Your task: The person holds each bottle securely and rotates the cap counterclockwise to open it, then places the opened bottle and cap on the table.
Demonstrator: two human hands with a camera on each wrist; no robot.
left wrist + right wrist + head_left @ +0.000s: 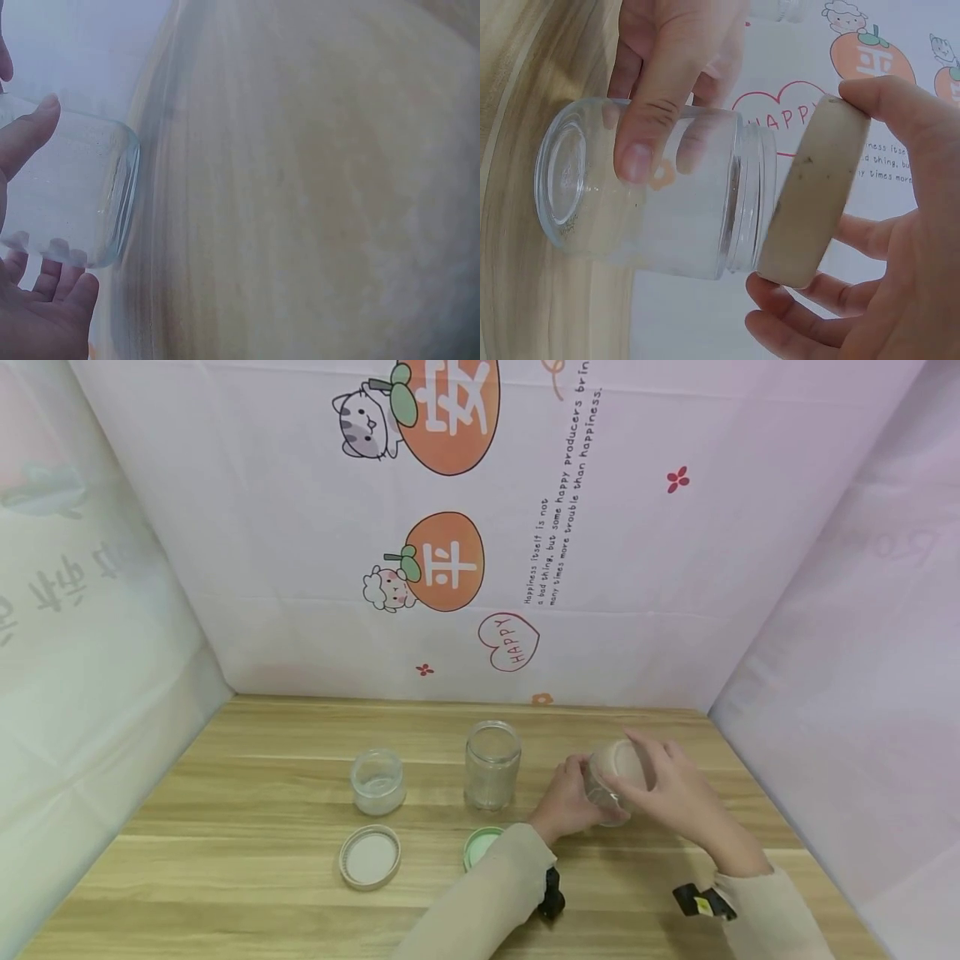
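My left hand (573, 806) grips a clear glass jar (679, 195) around its body, at the right of the table. The right hand (678, 793) pinches a beige lid (814, 195) by its rim. In the right wrist view the lid stands tilted at the jar's threaded mouth, its lower edge close to or touching the rim and its upper edge apart. Thumb and fingers of the left hand (45, 315) lie on opposite sides of the jar in the left wrist view. The lid is out of sight there.
Left of the hands stand a tall open glass jar (492, 767) and a short open one (378, 783). In front of them lie a white-lined lid (370, 857) and a green lid (478, 845), partly covered by my left sleeve. Printed cloth walls (600, 652) enclose the wooden table (262, 793).
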